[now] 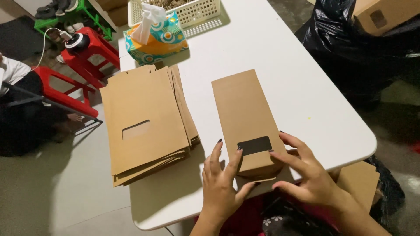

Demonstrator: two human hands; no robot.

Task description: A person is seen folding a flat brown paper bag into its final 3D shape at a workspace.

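A flat brown cardboard box blank (243, 114) with a small rectangular window lies lengthwise on the white table (280, 57). My left hand (222, 183) and my right hand (306, 175) both press on its near end, fingers spread around the dark window, with thumbs under the bottom flap. To the left lies a stack of the same brown flat blanks (146, 122), the top one showing its window cut-out.
A colourful tissue box (156, 37) and a white plastic basket (192, 11) stand at the table's far end. Red stools (87, 52) and a seated person (17, 100) are on the left. A black bag (350, 39) and a cardboard box (385, 15) sit at right.
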